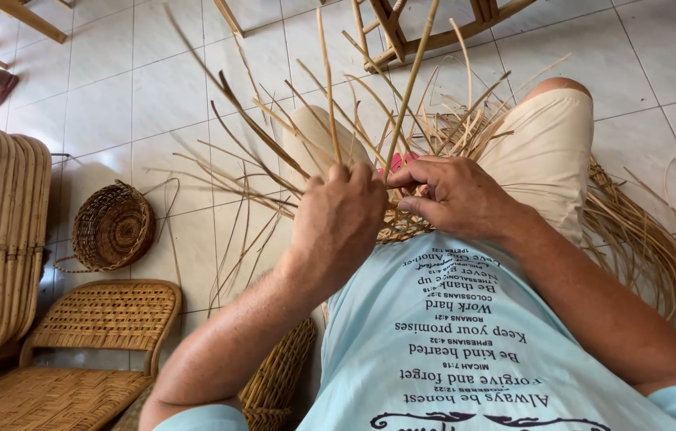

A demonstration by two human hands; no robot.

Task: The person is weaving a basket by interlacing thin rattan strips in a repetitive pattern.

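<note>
1. Nearest to me is my pale blue shirt (465,351), printed with dark lettering, filling the lower frame above my lap.
2. My left hand (339,219) has its grip curled shut around a bundle of upright cane strands (330,104), knuckles facing up.
3. My right hand (453,195) sits just beside it, fingers pressed together, pinching a thin strand at the edge of the weaving.
4. The half-woven basket (406,227) rests on my lap between my knees, mostly hidden behind both hands; its loose strands fan upward and outward.
5. A heap of loose cane strips (649,239) lies on the tiled floor (154,88) by my right leg.
6. A small round woven basket (112,227) sits on the floor to my left, well apart from my hands.
7. A rattan chair (82,335) stands near my left elbow, and another woven basket (278,379) is partly under my left arm.
</note>
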